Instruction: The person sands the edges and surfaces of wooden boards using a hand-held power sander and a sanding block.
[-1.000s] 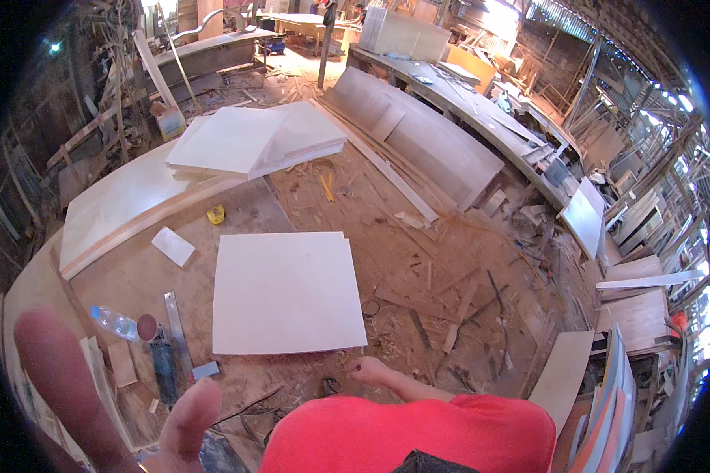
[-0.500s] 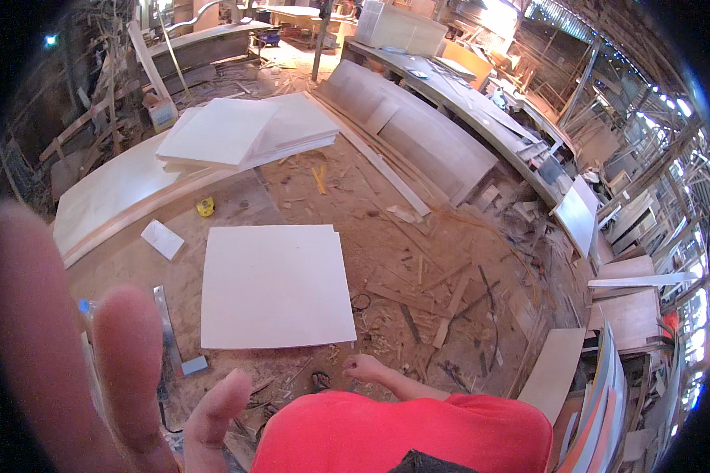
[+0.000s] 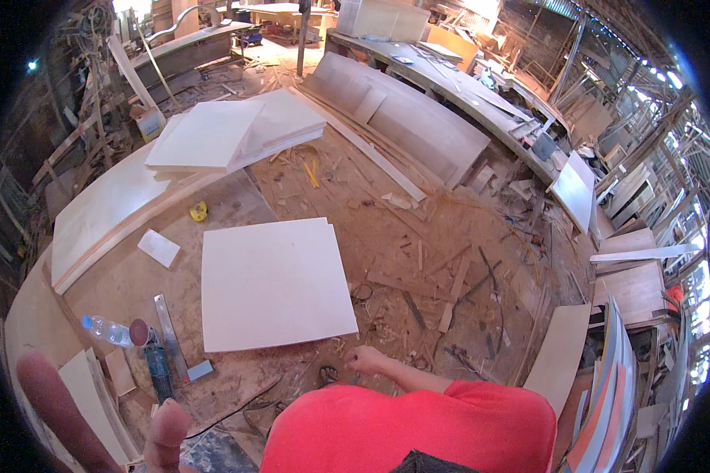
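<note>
My left hand (image 3: 102,426) is raised at the lower left, fingers apart and holding nothing visible, in front of an angle grinder (image 3: 158,363) with a reddish disc. Beside the grinder lie a plastic bottle (image 3: 110,331), a metal straightedge (image 3: 170,335) and a small blue block (image 3: 199,370). My right hand (image 3: 363,359) hangs beside my red-shirted body, fingers loosely curled with nothing visible in them, just below a square white board (image 3: 278,284) on a dusty brown sheet. A small white piece (image 3: 158,247) and a yellow tape measure (image 3: 198,210) lie left of and behind that board.
White panels (image 3: 205,130) are stacked behind the board. A long bench (image 3: 450,87) with grey sheets (image 3: 394,118) leaning below it runs back right. Scattered offcuts (image 3: 426,292) cover the right floor, and upright boards (image 3: 607,378) stand at lower right.
My left hand swept up and rightward half a second ago, then dropped lower and leftward, uncovering the bottle and grinder. The view has shifted slightly; my right hand has hardly moved.
</note>
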### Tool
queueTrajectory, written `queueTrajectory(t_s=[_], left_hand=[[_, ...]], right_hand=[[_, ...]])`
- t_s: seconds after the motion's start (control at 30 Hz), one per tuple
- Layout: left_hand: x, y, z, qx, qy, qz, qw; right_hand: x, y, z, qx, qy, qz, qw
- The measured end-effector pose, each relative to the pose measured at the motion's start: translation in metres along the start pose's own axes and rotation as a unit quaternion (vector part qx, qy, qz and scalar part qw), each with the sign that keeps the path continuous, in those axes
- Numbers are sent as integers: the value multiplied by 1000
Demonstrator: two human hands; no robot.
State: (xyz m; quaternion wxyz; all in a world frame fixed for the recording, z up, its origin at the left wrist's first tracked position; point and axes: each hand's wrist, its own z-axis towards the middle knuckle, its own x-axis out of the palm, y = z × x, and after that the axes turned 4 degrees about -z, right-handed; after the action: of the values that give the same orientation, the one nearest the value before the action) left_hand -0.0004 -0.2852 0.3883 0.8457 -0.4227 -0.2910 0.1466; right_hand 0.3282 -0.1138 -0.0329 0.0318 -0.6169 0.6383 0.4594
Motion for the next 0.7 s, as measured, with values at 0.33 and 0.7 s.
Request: queueTrajectory(t_s=[0.33, 0.7], left_hand=[[-1, -2, 0, 7, 4, -12, 1000], [4, -13, -1, 3, 29, -43, 999]], right_hand=[[12, -20, 7, 10, 3, -30, 999], [13, -28, 9, 0, -13, -36, 999]])
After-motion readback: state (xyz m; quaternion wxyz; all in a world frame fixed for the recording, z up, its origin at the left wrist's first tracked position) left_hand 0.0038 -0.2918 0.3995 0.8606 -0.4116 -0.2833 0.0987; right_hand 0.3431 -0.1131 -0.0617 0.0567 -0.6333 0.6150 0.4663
